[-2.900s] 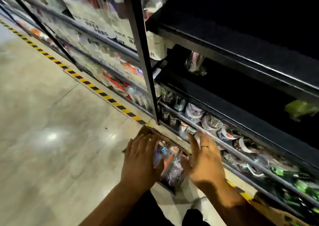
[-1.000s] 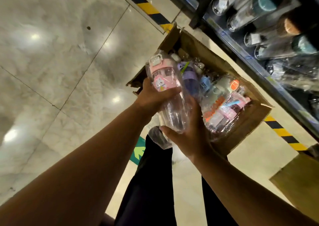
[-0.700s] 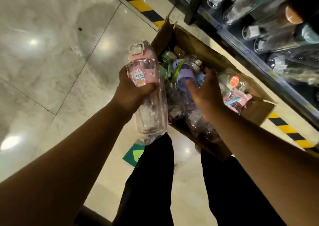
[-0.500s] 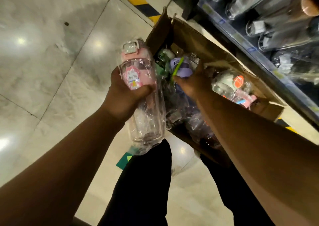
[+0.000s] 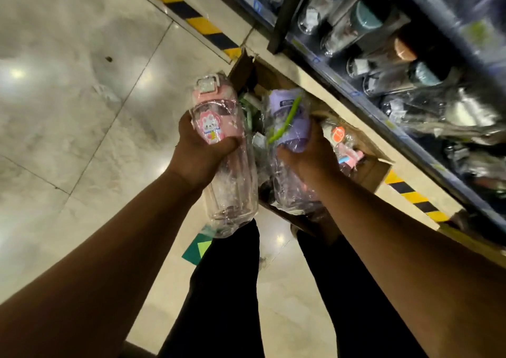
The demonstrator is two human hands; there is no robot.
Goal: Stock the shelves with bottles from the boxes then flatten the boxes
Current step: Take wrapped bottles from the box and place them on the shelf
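Left hand (image 5: 202,152) gripping pink bottle (image 5: 216,105), right hand (image 5: 309,158) gripping purple bottle (image 5: 290,114) over open cardboard box (image 5: 373,173), stocked shelf (image 5: 342,86) just beside

We saw a glossy pale tiled floor (image 5: 68,116); lamp glare (image 5: 16,73) spotted it; yellow-black hazard tape (image 5: 189,15) edged it; a green sticker (image 5: 195,251) lay there.
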